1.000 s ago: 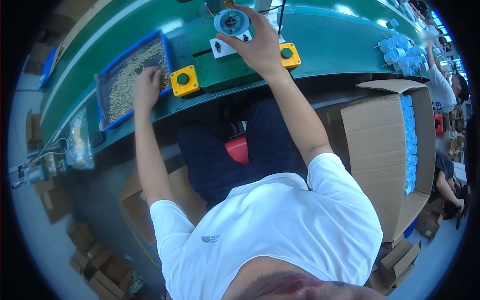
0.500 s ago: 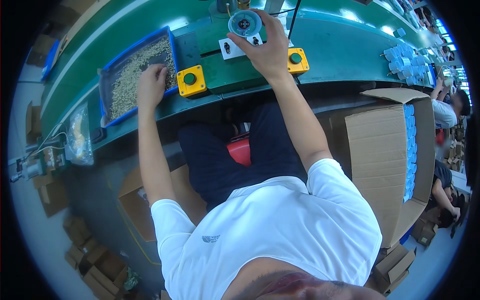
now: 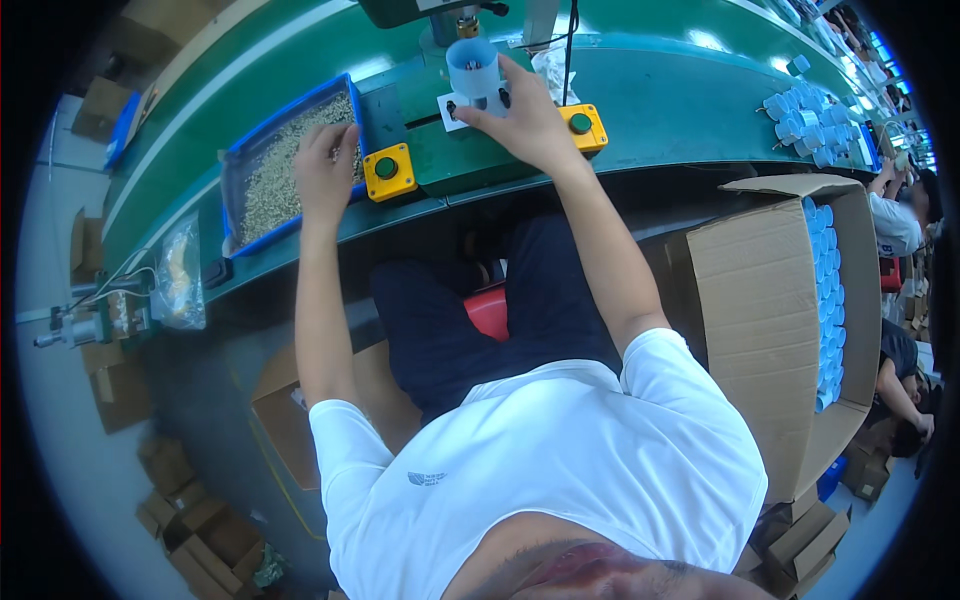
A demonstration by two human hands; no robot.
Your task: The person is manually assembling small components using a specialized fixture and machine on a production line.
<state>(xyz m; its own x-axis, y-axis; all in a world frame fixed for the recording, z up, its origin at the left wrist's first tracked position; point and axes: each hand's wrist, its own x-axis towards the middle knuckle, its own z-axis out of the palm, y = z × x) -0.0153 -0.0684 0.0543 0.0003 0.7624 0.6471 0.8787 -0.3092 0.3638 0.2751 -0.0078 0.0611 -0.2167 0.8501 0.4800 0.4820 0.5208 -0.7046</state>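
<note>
My right hand [image 3: 530, 122] grips a translucent light-blue plastic cup [image 3: 473, 72], forefinger at its right side and thumb low near its base. Small dark parts show inside the cup. It stands over a white fixture plate [image 3: 452, 122] with dark fittings, beneath the brass-coloured tip [image 3: 467, 26] of a bench press. My left hand [image 3: 328, 168] is raised at the right side of a blue tray [image 3: 232, 200] full of small pale pieces [image 3: 268, 178]. Its fingertips are pinched together; whatever may be between them is too small to make out.
Two yellow button boxes with green buttons, one left [image 3: 390, 172] and one right [image 3: 584, 128], flank the green press base. Blue cups [image 3: 815, 125] lie heaped at the bench's right. An open cardboard box [image 3: 755, 340] of stacked cups stands right of my legs. Other people work far right.
My right hand has brought the cup down over the fixture plate, turning it from mouth toward me to more upright. My left hand has lifted from the pale pieces toward the tray's right edge.
</note>
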